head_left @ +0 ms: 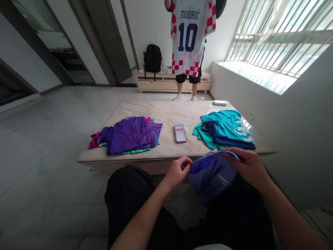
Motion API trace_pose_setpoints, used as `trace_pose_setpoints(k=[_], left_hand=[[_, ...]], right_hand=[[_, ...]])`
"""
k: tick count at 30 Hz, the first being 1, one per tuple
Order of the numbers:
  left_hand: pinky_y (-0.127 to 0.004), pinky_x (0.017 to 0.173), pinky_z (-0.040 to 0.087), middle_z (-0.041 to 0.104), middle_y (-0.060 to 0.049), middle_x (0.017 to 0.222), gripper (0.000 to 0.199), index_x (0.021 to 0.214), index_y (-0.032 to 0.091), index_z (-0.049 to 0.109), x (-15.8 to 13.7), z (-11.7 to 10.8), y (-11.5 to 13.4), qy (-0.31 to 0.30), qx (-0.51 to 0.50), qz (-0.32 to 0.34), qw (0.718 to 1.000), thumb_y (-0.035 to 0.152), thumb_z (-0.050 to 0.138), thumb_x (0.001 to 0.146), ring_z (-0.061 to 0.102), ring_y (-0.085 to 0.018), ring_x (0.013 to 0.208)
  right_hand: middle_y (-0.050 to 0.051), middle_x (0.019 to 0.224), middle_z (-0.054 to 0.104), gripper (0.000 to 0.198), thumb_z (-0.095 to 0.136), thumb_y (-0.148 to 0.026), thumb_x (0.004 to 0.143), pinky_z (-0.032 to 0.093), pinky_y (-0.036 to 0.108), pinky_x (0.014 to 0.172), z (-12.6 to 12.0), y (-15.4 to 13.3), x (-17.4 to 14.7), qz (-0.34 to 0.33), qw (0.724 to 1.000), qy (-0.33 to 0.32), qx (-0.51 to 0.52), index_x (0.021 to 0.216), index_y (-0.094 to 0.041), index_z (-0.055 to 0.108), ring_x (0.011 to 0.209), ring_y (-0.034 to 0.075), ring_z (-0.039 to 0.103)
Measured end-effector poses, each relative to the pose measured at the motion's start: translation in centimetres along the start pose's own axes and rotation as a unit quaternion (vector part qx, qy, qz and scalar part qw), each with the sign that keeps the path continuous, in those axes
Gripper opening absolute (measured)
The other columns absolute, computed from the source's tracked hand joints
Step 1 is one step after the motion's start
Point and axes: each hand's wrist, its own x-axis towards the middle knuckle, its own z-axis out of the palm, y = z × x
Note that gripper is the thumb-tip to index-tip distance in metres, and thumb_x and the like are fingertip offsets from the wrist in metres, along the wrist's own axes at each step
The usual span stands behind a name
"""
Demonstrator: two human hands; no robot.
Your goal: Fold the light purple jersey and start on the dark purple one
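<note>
Both hands are at work in the lower part of the frame, and here's the cloth between them: a blue-violet garment (212, 178), low and right of centre, bunched and hanging above the dark-clad legs (130, 198). The left hand (178, 172) has its fingers curled in, thumb and fingertips pinching the garment's left edge. Over on the right, the right hand (247, 166) grips the opposite upper edge, thumb and fingers closed around the fold. A pale mark shows on the cloth below it.

Just beyond, across the middle of the frame, lies the desk (161, 109). On its left side, a purple shirt (130, 135) tops a pile, with red-and-blue cloth and teal edges poking out. In the centre sits a phone (180, 133), its screen blurred out. To the right, a teal shirt (225, 123) with white markings spreads over dark blue cloth, and a small white device (220, 102) rests near the far edge.

Up top, a person holds up a white jersey (188, 57) with red checks and a big number 10, before a low cabinet (151, 85) bearing a black backpack (152, 58).
</note>
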Motion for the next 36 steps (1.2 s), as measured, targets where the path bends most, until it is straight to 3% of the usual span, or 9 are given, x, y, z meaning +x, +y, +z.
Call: trace_pose_setpoints(k=[3,6,8,11,16,20,24,30,36], left_hand=[[-0.025,0.076,0.050,0.071,-0.005,0.102,0.037,0.118,0.020,0.062,-0.5,0.4,0.3,-0.026,-0.017,0.004,1.000,0.045,0.063,0.092,0.066,-0.018,0.090],[-0.028,0.085,0.051,0.071,-0.005,0.116,0.074,0.141,0.026,0.049,-1.1,0.6,0.7,-0.095,0.014,0.016,0.995,0.044,0.081,0.076,0.068,-0.021,0.100],[-0.028,0.083,0.052,0.072,-0.004,0.115,0.066,0.138,0.028,0.053,-1.3,0.4,0.8,-0.108,0.074,0.025,0.991,0.035,0.078,0.077,0.069,-0.022,0.098],[-0.029,0.085,0.051,0.075,-0.004,0.109,0.028,0.114,0.025,0.069,-0.8,-0.5,0.5,-0.073,0.138,0.050,0.987,0.021,0.059,0.089,0.070,-0.022,0.098],[-0.028,0.090,0.050,0.076,-0.005,0.109,0.025,0.109,0.021,0.073,0.2,-3.8,0.0,0.066,0.089,0.049,0.993,0.021,0.053,0.093,0.070,-0.021,0.100],[-0.024,0.075,0.050,0.075,-0.004,0.088,0.025,0.093,0.017,0.075,0.0,-7.2,-0.3,0.112,0.039,0.043,0.992,0.037,0.060,0.093,0.067,-0.020,0.084],[-0.023,0.067,0.045,0.067,-0.002,0.076,0.034,0.085,0.015,0.072,-0.3,-8.6,-0.9,0.141,0.018,0.044,0.989,0.046,0.060,0.093,0.060,-0.017,0.074],[-0.021,0.058,0.037,0.053,0.002,0.066,0.041,0.078,0.015,0.062,-0.5,-5.7,-0.1,0.089,-0.054,0.006,0.995,0.053,0.057,0.094,0.048,-0.012,0.063],[-0.022,0.055,0.039,0.061,0.000,0.068,0.041,0.091,0.016,0.067,-1.4,-0.2,1.3,0.053,-0.061,0.022,0.996,0.053,0.052,0.097,0.052,-0.012,0.060]], right_hand=[[0.006,0.090,0.077,0.037,0.068,-0.050,0.087,0.054,0.030,0.074,0.1,0.1,-0.2,0.019,1.000,-0.016,0.010,0.099,-0.017,0.080,0.083,0.025,0.071],[0.008,0.091,0.077,0.044,0.070,-0.056,0.084,0.054,0.031,0.071,0.3,0.3,-0.3,0.046,0.999,-0.006,0.023,0.099,-0.015,0.081,0.082,0.026,0.070],[0.009,0.089,0.076,0.047,0.071,-0.058,0.082,0.054,0.032,0.069,0.3,0.4,-0.2,0.054,0.998,0.017,0.027,0.098,-0.015,0.081,0.080,0.026,0.069],[0.010,0.092,0.074,0.041,0.071,-0.057,0.083,0.052,0.031,0.066,0.1,0.6,0.2,0.014,0.998,0.043,0.033,0.092,-0.018,0.081,0.082,0.024,0.066],[0.009,0.120,0.069,0.033,0.068,-0.054,0.086,0.047,0.027,0.061,-0.6,1.7,0.6,-0.045,0.997,0.066,0.001,0.092,-0.024,0.081,0.086,0.021,0.064],[0.008,0.092,0.070,0.042,0.069,-0.061,0.084,0.044,0.027,0.060,-1.2,3.3,0.7,-0.021,0.997,0.056,-0.045,0.085,-0.020,0.080,0.076,0.019,0.060],[0.001,0.061,0.057,0.050,0.068,-0.065,0.082,0.035,0.024,0.050,-2.0,4.2,1.1,0.025,0.994,-0.047,-0.090,0.077,-0.016,0.076,0.057,0.013,0.047],[0.001,0.060,0.063,0.050,0.065,-0.063,0.086,0.039,0.023,0.050,-1.3,3.7,1.7,0.094,0.983,-0.155,0.038,0.078,-0.014,0.074,0.054,0.013,0.052],[0.009,0.071,0.074,0.053,0.067,-0.062,0.084,0.056,0.029,0.066,4.8,3.2,0.0,0.222,0.893,-0.268,0.286,0.076,-0.010,0.071,0.066,0.021,0.072]])
